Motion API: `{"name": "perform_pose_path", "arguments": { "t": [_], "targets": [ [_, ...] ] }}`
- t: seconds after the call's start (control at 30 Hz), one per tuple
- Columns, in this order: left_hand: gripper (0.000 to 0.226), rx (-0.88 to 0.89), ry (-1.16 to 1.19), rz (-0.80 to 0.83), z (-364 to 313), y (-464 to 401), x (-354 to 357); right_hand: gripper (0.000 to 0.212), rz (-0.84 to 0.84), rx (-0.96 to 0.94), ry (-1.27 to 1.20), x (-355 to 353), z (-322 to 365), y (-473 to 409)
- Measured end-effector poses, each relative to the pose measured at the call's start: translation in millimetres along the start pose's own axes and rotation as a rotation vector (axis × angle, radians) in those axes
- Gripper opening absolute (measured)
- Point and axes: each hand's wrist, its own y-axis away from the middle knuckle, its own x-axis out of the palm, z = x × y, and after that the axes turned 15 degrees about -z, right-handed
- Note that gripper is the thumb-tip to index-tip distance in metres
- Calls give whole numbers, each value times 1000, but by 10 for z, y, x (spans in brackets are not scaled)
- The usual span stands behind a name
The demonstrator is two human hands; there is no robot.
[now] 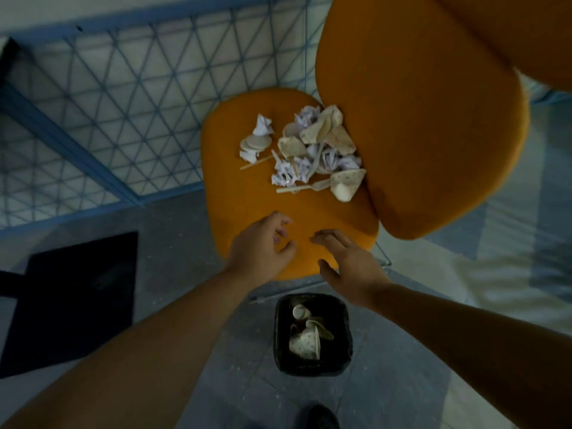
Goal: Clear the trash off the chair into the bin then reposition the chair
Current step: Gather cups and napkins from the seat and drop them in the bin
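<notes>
Only the head view to go on, so here's what it shows.

Progress-wise I'd call this early-ish. The black bin on the floor already has a few bits in it: a pale round piece, something cup-shaped with dots, and a flat beige scrap. So some clearing is done. Most of the trash pile is sitting on the orange chair seat though, bunched toward the back where the seat meets the chair backrest. The chair itself hasn't been repositioned as far as I can judge; it's parked right next to the blue mesh fence.

The pile looks like crumpled white paper balls, torn beige flatbread-looking pieces, a few small round discs off to the left side, a thin wooden stick, and a pale plastic fork lying at the near edge of the heap. All light, loose stuff, probably easy to scoop but easy to scatter too.

Both hands hover over the near, bare part of the seat, well short of the pile. The left hand has its fingers loosely curled and holds nothing. The right hand is spread, fingers released, also empty. The bin is just below the front edge of the seat, between the arms, so drops should be short.
</notes>
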Motion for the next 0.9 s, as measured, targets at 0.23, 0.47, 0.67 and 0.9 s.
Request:
{"name": "perform_pose_path", "arguments": {
  "t": [0.23,0.47,0.67,0.9],
  "targets": [
    [34,34,1,-128,150,-744,-199,41,-98,-63,53,-108,-118,-781],
    [37,21,-11,-178,759,-1738,-90,40,-98,-41,83,227,-499,-1635],
    [41,73,14,-157,1158,-2642,163,37,-111,-30,55,483,-797,-2492],
    [65,93,57,-36,1519,-3597,516,37,-204,-21,128,703,-1198,-3403]
  ]
}}
